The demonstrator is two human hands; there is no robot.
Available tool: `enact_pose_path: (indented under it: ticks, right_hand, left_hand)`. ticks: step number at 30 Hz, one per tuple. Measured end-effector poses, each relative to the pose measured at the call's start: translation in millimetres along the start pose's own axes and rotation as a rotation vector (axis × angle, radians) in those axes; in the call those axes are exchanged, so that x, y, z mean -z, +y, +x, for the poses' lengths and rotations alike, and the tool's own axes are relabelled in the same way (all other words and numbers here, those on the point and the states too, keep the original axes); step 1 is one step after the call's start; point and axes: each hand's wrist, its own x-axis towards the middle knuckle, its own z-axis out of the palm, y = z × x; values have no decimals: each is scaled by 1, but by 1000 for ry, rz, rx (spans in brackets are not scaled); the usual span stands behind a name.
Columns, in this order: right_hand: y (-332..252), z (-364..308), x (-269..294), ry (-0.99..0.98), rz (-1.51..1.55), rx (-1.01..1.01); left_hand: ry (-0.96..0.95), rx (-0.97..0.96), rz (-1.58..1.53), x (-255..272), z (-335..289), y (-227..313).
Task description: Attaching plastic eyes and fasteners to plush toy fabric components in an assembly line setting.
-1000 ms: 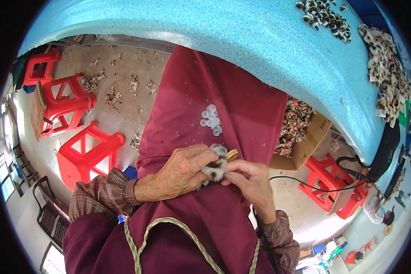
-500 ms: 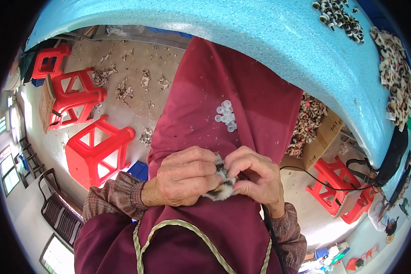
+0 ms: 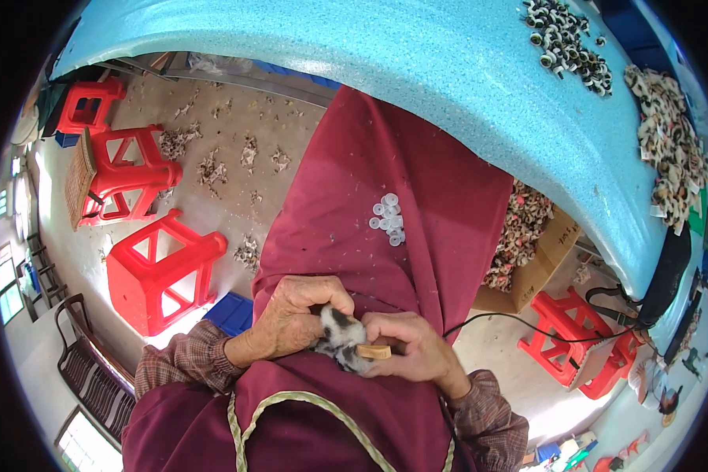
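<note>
Over my lap I hold a small grey, white and black furry plush piece (image 3: 340,338) between both hands. My left hand (image 3: 291,318) is closed on its left side, fingers bent and thumb pressed in. My right hand (image 3: 411,350) pinches its right side, together with a short flat tan stick (image 3: 374,352) that looks wooden and points left across the fur. The rest of the stick is hidden by my fingers. A small cluster of translucent white plastic discs (image 3: 390,219) lies on the maroon apron (image 3: 330,204) beyond my hands.
A blue table (image 3: 417,63) curves across the far side, bearing black-and-white small parts (image 3: 566,47) and a heap of furry pieces (image 3: 669,145). A cardboard box (image 3: 547,259) of plush pieces stands to my right. Red stools (image 3: 161,267) stand on both sides. A black cable (image 3: 511,316) runs at right.
Both hands have moved slightly lower, and the plush piece is turned so more of its fur shows. The tan stick now shows plainly at my right fingers.
</note>
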Motion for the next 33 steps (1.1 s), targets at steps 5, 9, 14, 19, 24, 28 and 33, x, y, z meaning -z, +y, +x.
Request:
enact_pose_path:
  ticks: [5, 9, 14, 19, 24, 28, 33]
  right_hand:
    - [9, 24, 33, 197, -115, -176]
    - [2, 27, 27, 150, 57, -288]
    - [23, 3, 8, 224, 189, -87]
    - [39, -9, -3, 255, 415, 3]
    - [23, -6, -4, 330, 85, 4]
    - [38, -8, -5, 380, 50, 47]
    - [34, -15, -13, 483, 110, 106]
  left_hand:
    - [-121, -206, 116, -7, 14, 12]
    - [-21, -422, 256, -8, 18, -4]
    - [157, -283, 338, -6, 17, -13]
    - [220, -167, 327, -16, 19, -12]
    - [174, 135, 34, -20, 20, -8]
    - [154, 372, -52, -34, 26, 22]
    - [99, -71, 251, -26, 32, -22]
